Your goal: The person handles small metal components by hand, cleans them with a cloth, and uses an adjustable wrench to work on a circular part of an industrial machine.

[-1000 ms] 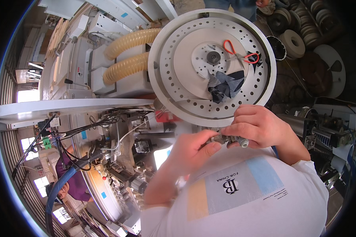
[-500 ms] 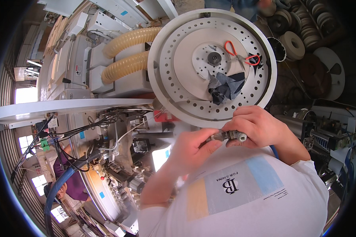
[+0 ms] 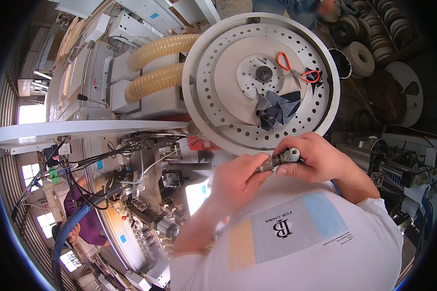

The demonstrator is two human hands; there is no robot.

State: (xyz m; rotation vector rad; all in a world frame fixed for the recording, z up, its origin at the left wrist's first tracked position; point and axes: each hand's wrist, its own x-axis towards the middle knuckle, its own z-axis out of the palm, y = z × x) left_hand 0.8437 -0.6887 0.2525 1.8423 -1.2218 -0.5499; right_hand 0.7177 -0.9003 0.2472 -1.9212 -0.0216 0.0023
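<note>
Round pale disc ringed with holes (image 3: pixel 223 82): upper centre, bearing red-handled metal scissors (image 3: pixel 294 74) and crumpled dark-grey fabric-like scraps (image 3: pixel 278 109).
Two ribbed amber hoses (image 3: pixel 158 82): left of the disc (both curving).
Thick beige ring-shaped wheel (image 3: pixel 354 59): upper right.
Person in purple (image 3: pixel 93 232): lower left, partly behind a thick blue hose (image 3: pixel 72 221).

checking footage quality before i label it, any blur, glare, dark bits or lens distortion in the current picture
Head view: the long white beam looks bowed, and the corners go black; head view: the left hand looks hazy, the metal fitting clearer; head view: windows at left glare white, while the thick pale disc at upper right sits in dimmer light.
</note>
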